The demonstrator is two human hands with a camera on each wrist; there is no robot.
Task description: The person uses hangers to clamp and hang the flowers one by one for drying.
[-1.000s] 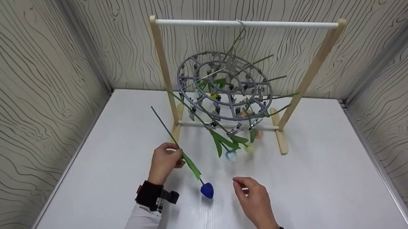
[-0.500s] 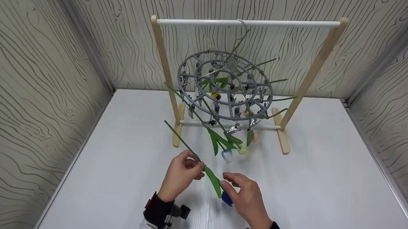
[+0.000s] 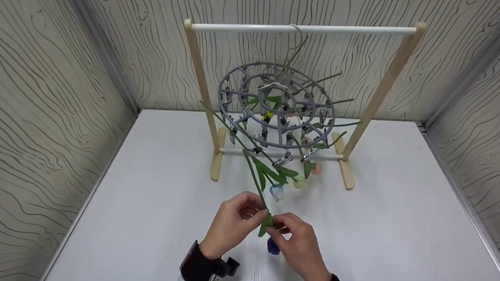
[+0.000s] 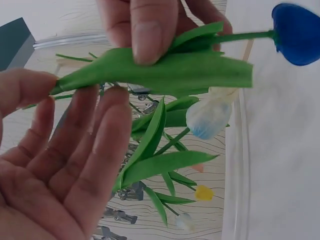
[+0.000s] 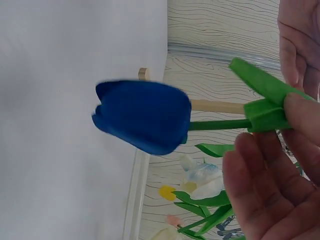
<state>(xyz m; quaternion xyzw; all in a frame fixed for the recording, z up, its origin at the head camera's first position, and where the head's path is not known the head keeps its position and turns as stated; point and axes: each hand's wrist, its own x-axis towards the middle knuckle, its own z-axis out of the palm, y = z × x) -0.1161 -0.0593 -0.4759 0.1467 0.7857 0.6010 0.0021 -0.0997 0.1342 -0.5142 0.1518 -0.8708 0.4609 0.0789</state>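
Note:
A blue artificial tulip is held between both hands in front of the rack. My left hand pinches its stem at the base of the leaves, between thumb and fingers. On the green leaves, closer to the bloom, my right hand presses its thumb against the fingers behind. In the right wrist view the blue bloom points away from the hands, with a bare stretch of stem behind it. The stem's free end rises toward the hanging clips in the head view.
A wooden rack with a white bar stands at the back of the white table. From it hangs a round grey clip hanger. Several tulips dangle from its clips, among them a pale blue one, stems sticking outward.
My left hand has carried the blue tulip rightward to my right hand, which now grips its leaves. The stem has swung steeper, its free end moving right. The hanger has turned slightly.

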